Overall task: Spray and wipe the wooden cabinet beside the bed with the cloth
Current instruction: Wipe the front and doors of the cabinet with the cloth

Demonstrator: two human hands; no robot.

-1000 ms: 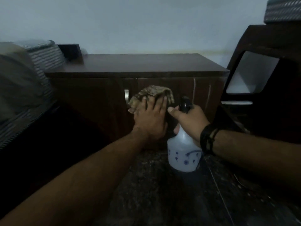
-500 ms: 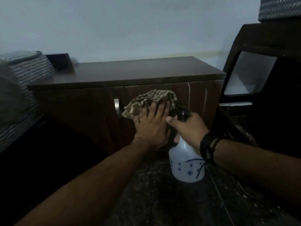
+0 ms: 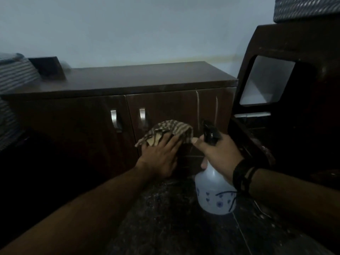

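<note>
1. We face the wooden cabinet [image 3: 117,83], the largest item in view. It stands against the wall, with a dark chair [image 3: 294,111] just beside its right end and striped bedding [image 3: 16,76] at its left.
2. We hold the spray bottle [image 3: 214,192] upright in front of the right-hand door [image 3: 180,107]. Risk: its nozzle points at the door close to the cloth, so a squeeze now would likely wet the cloth rather than the wood.
3. We press the checked cloth [image 3: 171,129] against the right-hand door, below its metal handle [image 3: 142,116]. Risk: the cloth is bunched and could snag on that handle or slip from under the palm.
4. Our left hand [image 3: 160,159] lies flat on the cloth, fingers straight and close together, forearm reaching forward.
5. Our right hand [image 3: 219,153] grips the bottle neck, fingers curled round it, thumb extended toward the cloth.
</note>
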